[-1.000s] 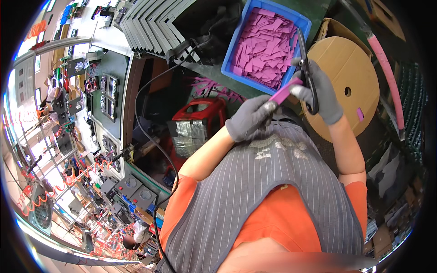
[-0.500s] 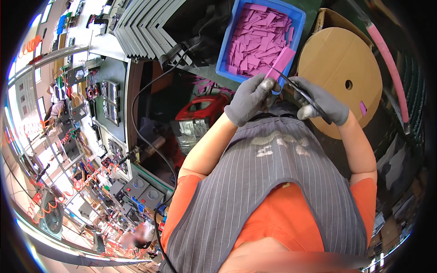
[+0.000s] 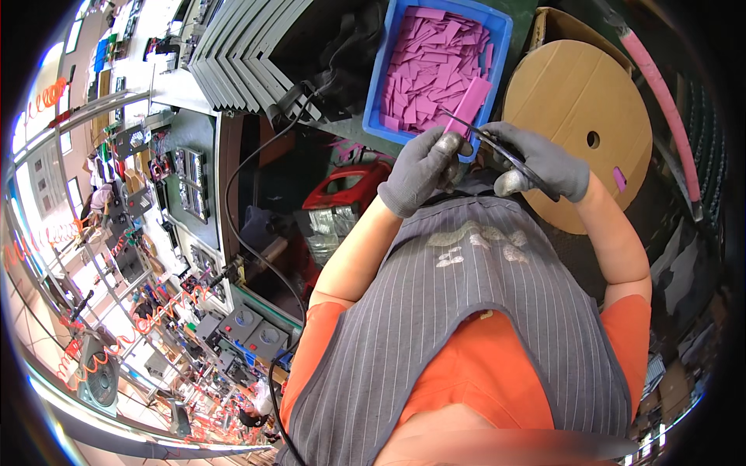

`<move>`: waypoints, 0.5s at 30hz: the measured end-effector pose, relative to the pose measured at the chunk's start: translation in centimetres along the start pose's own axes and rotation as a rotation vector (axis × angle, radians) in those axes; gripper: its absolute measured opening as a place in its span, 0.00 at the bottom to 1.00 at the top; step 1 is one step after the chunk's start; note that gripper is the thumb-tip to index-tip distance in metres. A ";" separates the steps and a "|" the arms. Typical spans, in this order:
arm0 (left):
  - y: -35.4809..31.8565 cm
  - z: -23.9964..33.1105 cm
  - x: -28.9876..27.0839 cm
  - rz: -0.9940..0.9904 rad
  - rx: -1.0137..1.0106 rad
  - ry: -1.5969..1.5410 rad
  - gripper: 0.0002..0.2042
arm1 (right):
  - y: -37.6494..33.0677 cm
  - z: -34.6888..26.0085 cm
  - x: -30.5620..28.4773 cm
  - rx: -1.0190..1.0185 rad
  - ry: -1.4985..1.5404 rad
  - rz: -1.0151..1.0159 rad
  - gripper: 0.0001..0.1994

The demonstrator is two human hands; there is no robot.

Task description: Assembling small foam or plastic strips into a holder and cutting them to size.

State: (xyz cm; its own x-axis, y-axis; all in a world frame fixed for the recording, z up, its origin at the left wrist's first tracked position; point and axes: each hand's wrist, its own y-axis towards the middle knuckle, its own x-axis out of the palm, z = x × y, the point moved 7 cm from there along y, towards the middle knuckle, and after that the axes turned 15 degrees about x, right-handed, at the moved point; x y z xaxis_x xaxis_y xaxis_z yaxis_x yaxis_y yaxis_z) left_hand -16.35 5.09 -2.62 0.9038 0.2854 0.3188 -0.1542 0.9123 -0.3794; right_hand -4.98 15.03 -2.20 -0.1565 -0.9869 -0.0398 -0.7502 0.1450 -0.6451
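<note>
Both of my hands wear grey gloves. My left hand (image 3: 420, 168) is closed on the near end of a pink strip (image 3: 468, 107), thumb on top. The strip points away over the near right part of a blue bin (image 3: 373, 109). Many small pink pieces (image 3: 434, 70) lie heaped inside that bin. In my right hand (image 3: 545, 161) is a pair of black-handled scissors (image 3: 513, 158), fingers wrapped round the handles. The blades reach left across the strip, close to my left thumb. Whether they have cut into it I cannot tell.
A round cardboard disc (image 3: 579, 101) with a centre hole stands to the right, a pink scrap (image 3: 619, 179) on it. Grey metal profiles (image 3: 241, 54) are stacked at the far left. A black cable (image 3: 230, 186) runs down beside a red object (image 3: 346, 184). A pink-wrapped pole (image 3: 660, 93) rises at right.
The view has shifted slightly. My right hand has turned a little, and the scissor blades now lie closer together across the strip. Both hands keep their hold.
</note>
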 end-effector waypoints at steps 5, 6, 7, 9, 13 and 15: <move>0.1 0.3 0.0 -0.017 -0.011 0.012 0.16 | 0.0 0.0 0.2 0.029 0.002 -0.009 0.47; 0.2 0.4 0.0 -0.026 -0.011 0.008 0.16 | 0.0 -0.1 0.1 0.018 0.011 0.010 0.42; 0.3 0.4 0.1 -0.036 -0.011 0.005 0.16 | 0.1 -0.1 0.0 0.008 0.021 0.030 0.37; 0.8 0.2 -0.1 -0.046 -0.012 0.038 0.16 | 0.4 0.6 0.1 0.052 0.082 0.029 0.32; 3.0 -1.7 -1.5 -0.110 0.014 0.091 0.16 | 1.9 2.4 -0.5 0.132 0.157 0.016 0.23; 4.0 -2.5 -1.8 -0.131 -0.007 0.098 0.16 | 2.7 3.3 -1.0 0.128 0.194 0.021 0.16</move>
State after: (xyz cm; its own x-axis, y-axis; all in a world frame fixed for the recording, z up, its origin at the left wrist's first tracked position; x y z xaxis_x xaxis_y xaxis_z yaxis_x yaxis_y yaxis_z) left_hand -17.59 7.48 -6.90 0.9506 0.1337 0.2802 -0.0300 0.9378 -0.3460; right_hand -4.72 16.13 -6.45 -0.3010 -0.9498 0.0850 -0.6596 0.1430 -0.7379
